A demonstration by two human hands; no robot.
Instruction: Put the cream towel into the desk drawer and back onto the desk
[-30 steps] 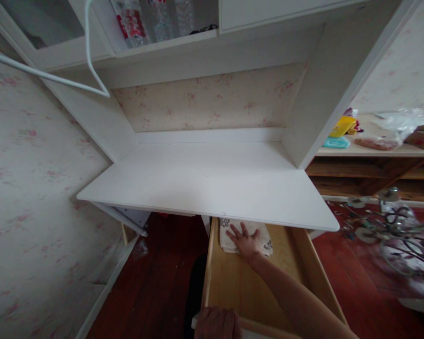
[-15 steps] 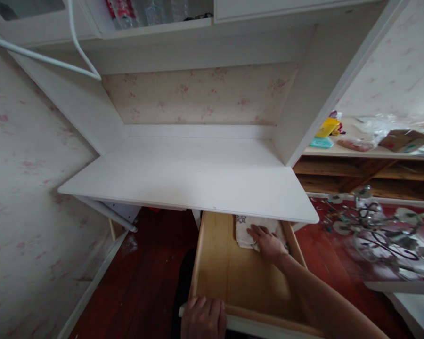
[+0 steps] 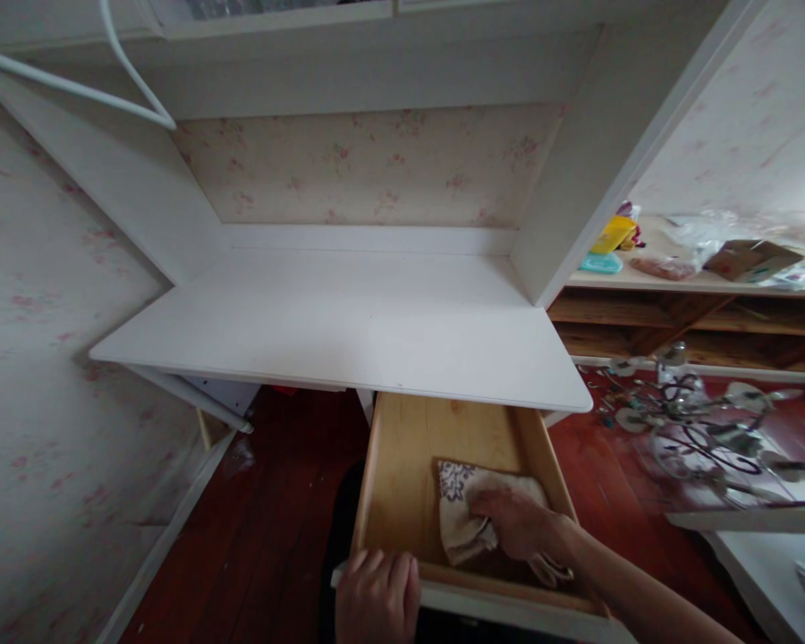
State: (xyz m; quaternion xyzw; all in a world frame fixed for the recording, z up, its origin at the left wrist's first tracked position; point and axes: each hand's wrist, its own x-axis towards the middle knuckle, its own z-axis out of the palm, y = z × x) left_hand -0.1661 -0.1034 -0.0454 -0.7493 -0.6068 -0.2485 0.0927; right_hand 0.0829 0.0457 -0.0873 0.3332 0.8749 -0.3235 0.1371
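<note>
An open wooden drawer (image 3: 409, 447) juts out from under the white desk (image 3: 349, 322). My left hand (image 3: 377, 595) is closed over the top edge of its front panel, near the left corner. Inside the drawer, toward the front right, my right hand (image 3: 520, 519) grips a crumpled cream cloth (image 3: 460, 510) with a dark floral print at one corner. The cloth lies against the drawer bottom, and my right fingertips are partly hidden in its folds.
A white cable (image 3: 107, 103) hangs at upper left. On the right, a low shelf unit (image 3: 671, 280) carries a cardboard box (image 3: 755, 259) and plastic bags. A metal chandelier (image 3: 704, 429) lies near the red wood floor (image 3: 255, 537).
My right hand has drawn the cloth from the back of the drawer toward its front. My left hand stays on the drawer front. The view has tilted down slightly.
</note>
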